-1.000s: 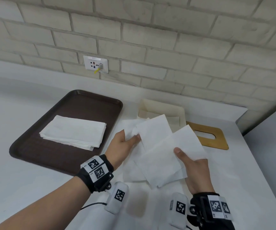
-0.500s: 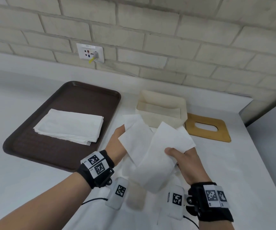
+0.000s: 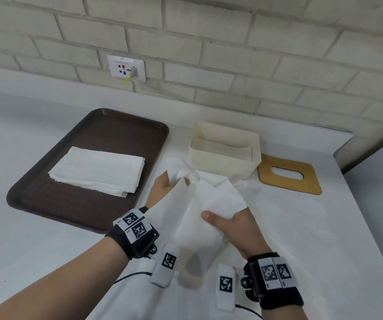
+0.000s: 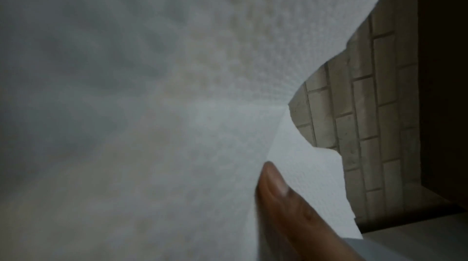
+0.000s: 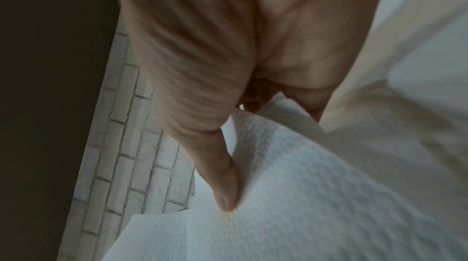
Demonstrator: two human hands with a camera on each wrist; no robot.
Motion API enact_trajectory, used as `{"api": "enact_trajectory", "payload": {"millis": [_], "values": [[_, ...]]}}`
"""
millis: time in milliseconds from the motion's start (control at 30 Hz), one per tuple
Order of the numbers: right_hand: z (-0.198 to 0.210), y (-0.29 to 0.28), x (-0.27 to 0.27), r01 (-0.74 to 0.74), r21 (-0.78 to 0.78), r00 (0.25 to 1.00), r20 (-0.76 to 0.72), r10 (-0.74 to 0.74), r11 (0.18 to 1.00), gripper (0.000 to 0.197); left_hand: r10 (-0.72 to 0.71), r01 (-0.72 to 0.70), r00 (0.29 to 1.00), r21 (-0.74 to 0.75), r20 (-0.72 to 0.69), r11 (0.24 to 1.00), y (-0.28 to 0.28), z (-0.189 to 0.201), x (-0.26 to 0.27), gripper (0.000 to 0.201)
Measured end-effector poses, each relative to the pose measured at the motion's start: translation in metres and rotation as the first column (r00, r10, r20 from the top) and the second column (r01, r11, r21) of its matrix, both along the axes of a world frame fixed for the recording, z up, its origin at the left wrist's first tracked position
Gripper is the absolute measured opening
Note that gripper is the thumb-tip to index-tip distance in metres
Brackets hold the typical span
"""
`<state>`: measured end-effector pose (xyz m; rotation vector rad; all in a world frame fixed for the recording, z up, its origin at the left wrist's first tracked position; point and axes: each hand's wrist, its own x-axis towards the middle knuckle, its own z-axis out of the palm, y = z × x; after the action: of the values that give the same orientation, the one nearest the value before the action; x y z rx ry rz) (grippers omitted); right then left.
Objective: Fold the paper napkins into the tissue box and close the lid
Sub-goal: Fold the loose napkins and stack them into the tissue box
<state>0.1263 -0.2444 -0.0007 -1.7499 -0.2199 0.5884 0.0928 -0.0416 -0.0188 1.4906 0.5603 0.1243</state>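
The paper napkin (image 3: pixel 199 218) is a thin white embossed sheet, bent and half folded in mid-air above the white counter (image 3: pixel 312 227), its lower end drooping toward the near edge. The left hand (image 3: pixel 162 192) pinches its far left corner, a curl of paper rolling over the fingertips; the left wrist view is mostly filled by the sheet with one finger (image 4: pixel 283 195) pressed against it. The right hand (image 3: pixel 236 229) grips the right side, thumb (image 3: pixel 211 215) on top and fingers hidden beneath; the right wrist view shows that thumb pressed into the textured paper.

Just beyond the held sheet stands the cream tissue box (image 3: pixel 225 153), open-topped, with folded paper lying inside. Its wooden lid (image 3: pixel 289 174), with an oval slot, lies flat on the counter just right of the box. To the left, a stack of napkins (image 3: pixel 98 169) sits on a dark brown tray (image 3: pixel 70 204), well clear of both hands.

The brick wall (image 3: pixel 209 42) with a socket plate (image 3: pixel 125 68) closes the far side; the counter ends at a corner on the right. More white sheeting lies on the counter under the hands
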Motion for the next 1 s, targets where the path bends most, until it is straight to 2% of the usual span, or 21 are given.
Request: {"api": "enact_trajectory", "payload": {"millis": [67, 100, 133, 200, 233, 300, 400, 433, 533, 633, 800, 933, 1000], "values": [[-0.001, 0.002, 0.002, -0.022, -0.003, 1.000, -0.007, 0.022, 1.000, 0.049, 0.003, -0.002, 0.999, 0.023, -0.038, 1.000, 0.005, 0.002, -0.001, 0.059], [0.000, 0.004, 0.002, -0.041, -0.003, 0.999, -0.013, 0.041, 0.999, 0.054, -0.002, 0.003, 1.000, 0.025, -0.023, 1.000, 0.007, 0.002, 0.000, 0.060], [0.000, 0.005, 0.003, -0.059, 0.001, 0.998, -0.020, 0.059, 0.998, 0.059, -0.006, 0.006, 1.000, 0.014, -0.012, 1.000, 0.007, 0.009, 0.000, 0.051], [0.000, 0.007, 0.004, -0.074, 0.004, 0.996, -0.043, 0.074, 0.997, 0.066, -0.007, 0.007, 0.999, -0.008, 0.046, 1.000, 0.005, 0.020, -0.001, 0.017], [-0.001, 0.007, 0.005, -0.073, 0.004, 0.996, -0.046, 0.073, 0.997, 0.065, -0.011, 0.011, 0.999, 0.008, 0.045, 1.000, 0.005, 0.024, -0.001, 0.003], [-0.003, 0.005, 0.007, -0.064, 0.015, 0.997, -0.040, 0.065, 0.998, 0.059, -0.017, 0.016, 0.997, 0.014, 0.074, 1.000, 0.008, 0.025, -0.002, 0.020], [-0.006, -0.003, 0.009, -0.002, 0.064, 0.998, -0.061, 0.005, 0.998, 0.051, -0.008, 0.009, 0.990, -0.006, 0.139, 1.000, 0.012, 0.025, -0.003, 0.015], [-0.006, -0.006, 0.009, 0.027, 0.080, 0.998, -0.066, -0.022, 0.996, 0.050, -0.027, 0.030, 0.988, -0.017, 0.154, 0.999, 0.014, 0.025, -0.004, 0.019], [-0.007, -0.014, 0.011, 0.110, 0.124, 0.992, -0.073, -0.102, 0.986, 0.056, -0.073, 0.087, 0.974, -0.059, 0.213, 0.994, 0.017, 0.022, -0.005, 0.024], [-0.007, -0.022, 0.015, 0.190, 0.207, 0.979, -0.114, -0.170, 0.960, 0.057, -0.120, 0.131, 0.960, -0.026, 0.254, 0.991, 0.019, 0.020, -0.002, 0.022], [0.004, -0.032, 0.020, 0.317, 0.334, 0.942, -0.218, -0.255, 0.887, 0.053, -0.178, 0.194, 0.951, -0.040, 0.253, 0.980, 0.023, 0.025, -0.001, 0.022], [0.013, -0.037, 0.026, 0.382, 0.338, 0.920, -0.232, -0.317, 0.860, 0.039, -0.256, 0.252, 0.941, 0.047, 0.220, 0.967, 0.027, 0.027, -0.003, 0.032], [0.018, -0.040, 0.030, 0.405, 0.342, 0.911, -0.230, -0.342, 0.848, 0.038, -0.283, 0.267, 0.940, 0.106, 0.189, 0.958, 0.029, 0.027, -0.005, 0.028]]}}
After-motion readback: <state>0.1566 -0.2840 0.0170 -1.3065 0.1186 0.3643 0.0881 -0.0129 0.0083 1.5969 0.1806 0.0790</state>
